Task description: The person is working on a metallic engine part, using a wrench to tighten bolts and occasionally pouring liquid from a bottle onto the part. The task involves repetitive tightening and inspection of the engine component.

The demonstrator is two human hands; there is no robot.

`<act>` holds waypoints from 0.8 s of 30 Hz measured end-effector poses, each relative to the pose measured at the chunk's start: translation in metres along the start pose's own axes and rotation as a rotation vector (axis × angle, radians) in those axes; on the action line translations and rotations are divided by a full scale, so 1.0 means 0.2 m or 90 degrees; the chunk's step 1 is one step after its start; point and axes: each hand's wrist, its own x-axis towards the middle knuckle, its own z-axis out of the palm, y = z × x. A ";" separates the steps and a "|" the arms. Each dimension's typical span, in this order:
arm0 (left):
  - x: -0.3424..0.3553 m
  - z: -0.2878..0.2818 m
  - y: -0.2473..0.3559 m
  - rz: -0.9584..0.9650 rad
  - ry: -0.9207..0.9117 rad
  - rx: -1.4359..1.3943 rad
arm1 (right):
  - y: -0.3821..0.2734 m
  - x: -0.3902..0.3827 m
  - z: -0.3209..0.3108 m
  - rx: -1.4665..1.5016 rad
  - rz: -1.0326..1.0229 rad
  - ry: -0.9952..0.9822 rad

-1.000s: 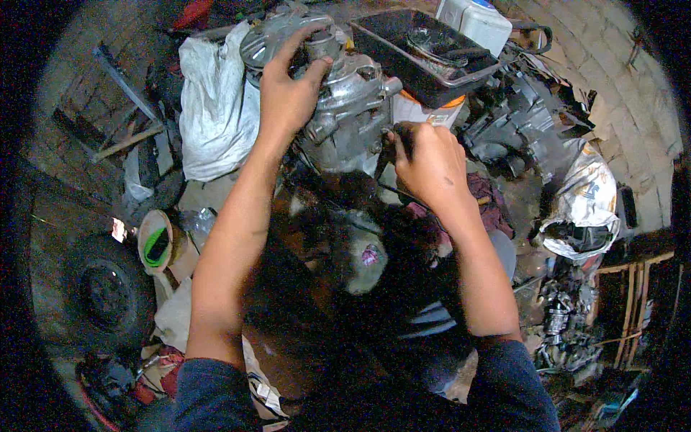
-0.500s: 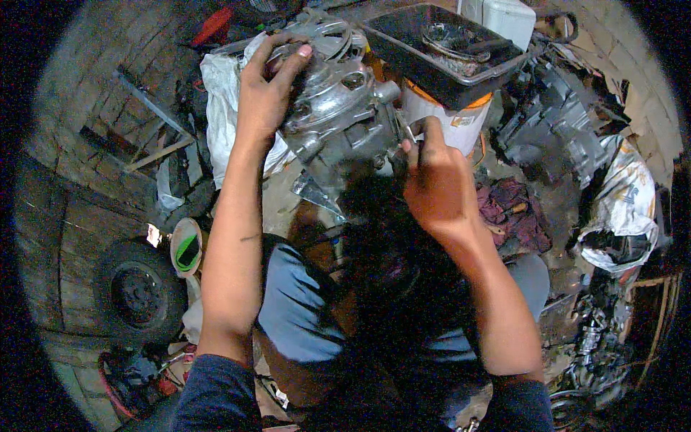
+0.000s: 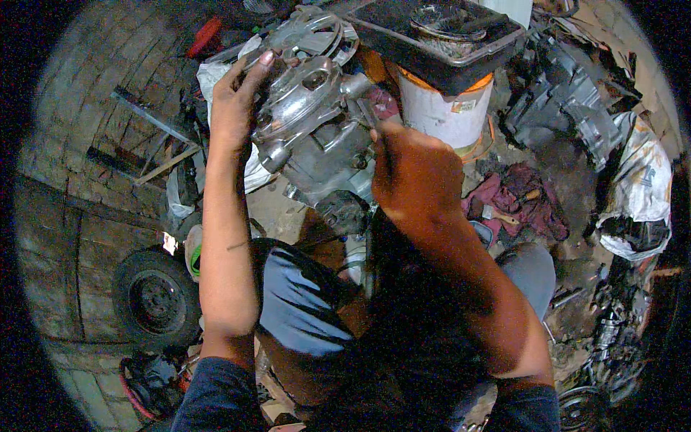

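Note:
A large greasy metal engine housing point(image 3: 311, 155) stands tilted in front of me, with a round slotted metal part point(image 3: 313, 32) at its top. My left hand point(image 3: 237, 97) grips the housing's upper left side, thumb and fingers curved on the metal. My right hand point(image 3: 417, 176) is closed at the housing's right side around what looks like a slim metal tool point(image 3: 366, 115); the palm side and most of what it holds are hidden. The lower part of the housing is partly in shadow above my knees.
A black tray point(image 3: 439, 61) rests on a white bucket point(image 3: 443, 119). Right are metal castings point(image 3: 558, 101), maroon rags point(image 3: 522, 209), a white sack point(image 3: 633, 180) and scattered parts point(image 3: 604, 338). Left are a tyre point(image 3: 155, 295), a metal frame point(image 3: 155, 122) and a red object point(image 3: 205, 36).
The housing and my left hand have shifted left in the view. My right hand has moved left against the housing, turning more back-up, its fingers now mostly hidden in shadow.

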 end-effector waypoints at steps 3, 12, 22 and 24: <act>0.01 0.01 0.01 0.010 -0.036 -0.015 | 0.01 0.02 0.01 -0.051 0.022 -0.013; -0.01 0.01 0.01 0.013 -0.011 0.000 | 0.04 0.03 0.04 -0.102 -0.031 0.029; 0.01 0.02 -0.01 0.013 0.000 0.010 | 0.04 0.09 0.05 -0.048 -0.101 0.201; -0.01 0.03 0.01 0.013 0.003 0.003 | 0.07 0.11 0.06 0.008 -0.113 0.192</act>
